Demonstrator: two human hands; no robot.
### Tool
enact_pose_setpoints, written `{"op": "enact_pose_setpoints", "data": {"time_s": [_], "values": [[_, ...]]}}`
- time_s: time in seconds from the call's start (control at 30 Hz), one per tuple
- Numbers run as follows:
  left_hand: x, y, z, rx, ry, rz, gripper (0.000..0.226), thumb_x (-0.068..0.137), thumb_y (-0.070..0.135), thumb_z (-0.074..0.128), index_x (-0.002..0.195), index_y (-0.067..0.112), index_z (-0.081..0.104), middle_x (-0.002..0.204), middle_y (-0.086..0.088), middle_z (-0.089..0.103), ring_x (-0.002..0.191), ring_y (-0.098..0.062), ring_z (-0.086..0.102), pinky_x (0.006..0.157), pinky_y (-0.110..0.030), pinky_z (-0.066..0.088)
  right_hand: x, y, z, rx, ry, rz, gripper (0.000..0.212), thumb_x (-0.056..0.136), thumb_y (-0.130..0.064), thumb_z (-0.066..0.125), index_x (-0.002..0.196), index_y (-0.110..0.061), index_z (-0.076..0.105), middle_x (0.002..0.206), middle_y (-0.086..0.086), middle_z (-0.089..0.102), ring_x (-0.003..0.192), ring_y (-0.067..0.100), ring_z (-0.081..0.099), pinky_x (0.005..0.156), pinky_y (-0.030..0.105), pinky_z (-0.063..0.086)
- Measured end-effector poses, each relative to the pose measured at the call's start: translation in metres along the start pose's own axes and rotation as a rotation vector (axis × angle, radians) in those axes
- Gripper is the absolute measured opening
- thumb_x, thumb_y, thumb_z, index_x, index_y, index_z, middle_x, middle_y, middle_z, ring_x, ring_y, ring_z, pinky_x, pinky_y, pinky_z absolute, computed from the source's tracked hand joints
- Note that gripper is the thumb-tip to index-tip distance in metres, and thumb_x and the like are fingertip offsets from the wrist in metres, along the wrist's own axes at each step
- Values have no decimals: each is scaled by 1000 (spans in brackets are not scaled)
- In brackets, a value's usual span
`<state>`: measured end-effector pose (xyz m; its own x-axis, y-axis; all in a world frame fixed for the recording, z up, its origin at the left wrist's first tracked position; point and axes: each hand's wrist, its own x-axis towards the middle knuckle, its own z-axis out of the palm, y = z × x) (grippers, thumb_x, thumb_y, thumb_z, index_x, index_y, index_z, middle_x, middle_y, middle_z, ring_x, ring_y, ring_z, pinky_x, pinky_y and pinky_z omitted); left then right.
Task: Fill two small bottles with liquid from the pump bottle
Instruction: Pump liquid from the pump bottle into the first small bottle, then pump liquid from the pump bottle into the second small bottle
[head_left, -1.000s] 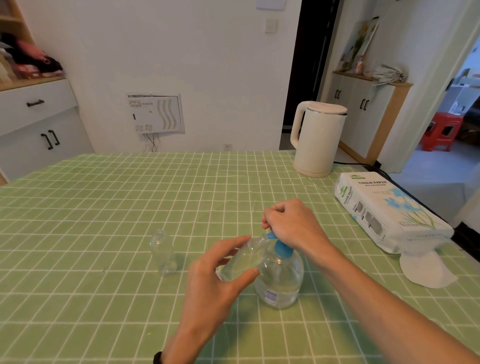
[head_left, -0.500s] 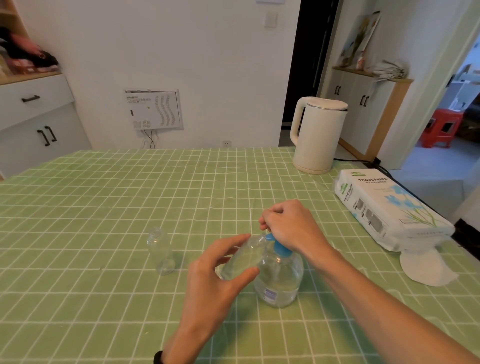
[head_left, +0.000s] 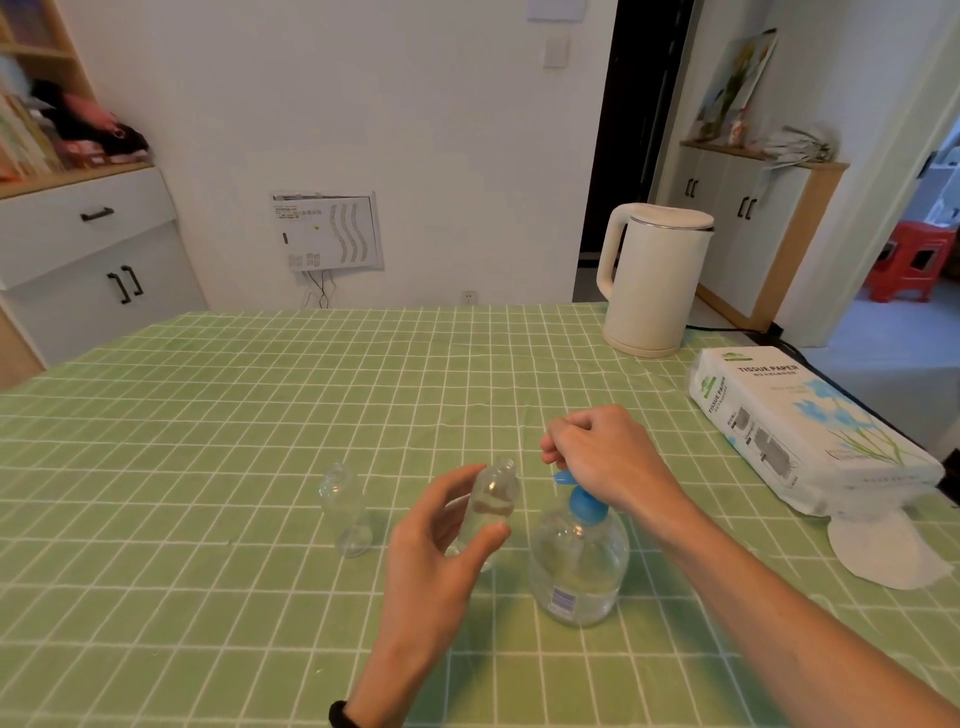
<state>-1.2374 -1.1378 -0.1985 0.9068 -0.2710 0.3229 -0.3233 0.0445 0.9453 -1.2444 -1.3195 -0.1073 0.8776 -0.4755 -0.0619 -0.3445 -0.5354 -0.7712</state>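
Bottle-filling station: one small bottle in hand beside the pump bottle

Pump bottle (head_left: 576, 564) stands upright on the counter (head_left: 208, 441), which is covered in a green checked cloth. Its body is clear, with clear liquid inside and a small label low on the front. The blue pump head (head_left: 586, 506) is on top, with its spout pointing away to the left.

Left grip (head_left: 441, 551): thumb and fingers are curled round a small clear bottle (head_left: 493, 499), pinching its sides. The bottle is lifted off the counter, just left of the pump bottle, with its open neck up and tilted slightly toward the spout. The neck is near the spout but apart from it. How full it is cannot be read through the plastic. A black band sits on the wrist (head_left: 340, 714).

Right grip (head_left: 605, 457): hovers directly over the pump head, fingers curled in and knuckles up. Cannot tell whether the fingers close on the pump top or on nothing; the palm hides that part.

Second small bottle (head_left: 345, 512): upright on the counter, left of the pump bottle and beyond the held one, touched by neither grip.

Other items:
- White electric kettle (head_left: 649, 280), far behind the pump bottle and to its right.
- Tissue paper pack (head_left: 800, 431), well to the right of the pump bottle.
- Loose tissue (head_left: 883, 551), right of the pump bottle, tucked under the pack's near end.
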Motion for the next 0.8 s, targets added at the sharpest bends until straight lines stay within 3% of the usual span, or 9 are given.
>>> {"op": "enact_pose_setpoints", "data": {"time_s": [0.2, 0.43, 0.63, 0.8], "values": [[17, -17, -6, -15, 105, -4, 47, 92, -12, 68, 125, 21, 62, 121, 12, 73, 116, -12, 70, 104, -32, 55, 3, 3, 0, 87, -17, 32, 33, 100, -21, 59, 94, 0, 83, 85, -2, 84, 97, 26, 80, 101, 52, 61], [27, -35, -12, 38, 154, -67, 50, 96, -13, 59, 127, 27, 56, 127, 10, 68, 123, -12, 65, 112, -48, 50, 3, 6, 1, 197, -16, 50, 30, 101, -20, 60, 84, -17, 84, 84, -7, 84, 92, 14, 79, 102, 45, 61], [32, -34, -14, 92, 132, -91, 55, 100, -8, 57, 131, 36, 52, 133, 15, 65, 129, -4, 60, 118, -42, 45, 3, 8, 3, 252, 3, 50, 30, 101, -21, 60, 84, -18, 85, 84, -8, 84, 85, 11, 81, 100, 42, 62], [27, -33, -18, 118, 110, -108, 52, 101, -5, 56, 139, 30, 48, 144, 6, 60, 138, -10, 54, 121, -46, 40, 4, 10, 4, 272, 6, 27, 31, 101, -18, 60, 82, -17, 85, 83, -7, 84, 90, 13, 80, 93, 37, 62]]}}
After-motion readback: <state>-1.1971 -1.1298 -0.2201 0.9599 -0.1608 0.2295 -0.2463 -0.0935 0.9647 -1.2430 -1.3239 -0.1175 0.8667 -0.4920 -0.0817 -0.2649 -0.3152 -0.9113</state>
